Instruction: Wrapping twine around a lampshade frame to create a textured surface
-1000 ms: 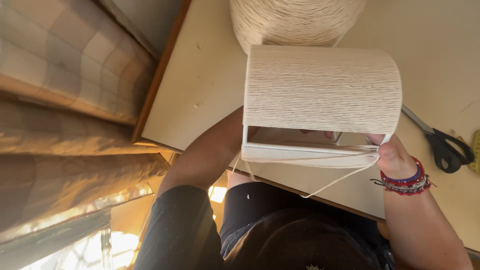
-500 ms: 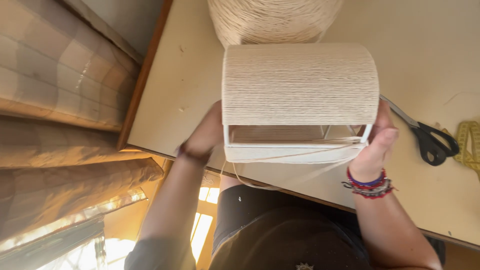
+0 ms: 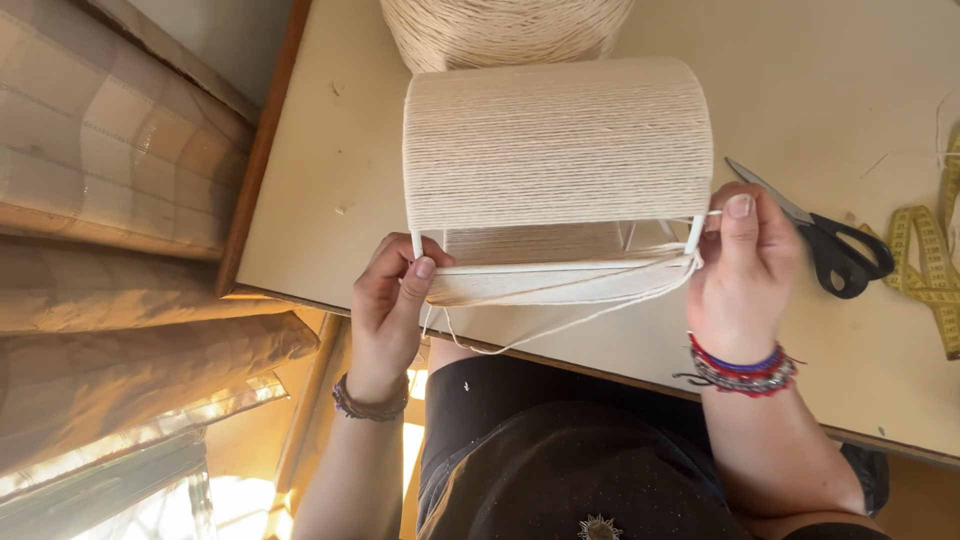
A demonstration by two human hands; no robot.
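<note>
We are gripping cord-wrapped wire frame [image 3: 557,150]: left hand [image 3: 385,305] pinching bottom-left rim, right hand [image 3: 740,265] fingers closed on right upright, pinning loose cord [image 3: 560,322]. Judging light, hollow; wraps slippery, so holding bare wire.

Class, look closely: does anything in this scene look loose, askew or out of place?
One strand of cream cord sags loose below the cord-wrapped white frame, between the left hand and right hand. The other windings lie tight and even.

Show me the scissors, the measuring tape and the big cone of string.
scissors [image 3: 850,255]: head view, on the black handles.
measuring tape [image 3: 925,285]: head view, on the yellow band at the table's right.
cone of string [image 3: 500,30]: head view, on its wound side.
</note>
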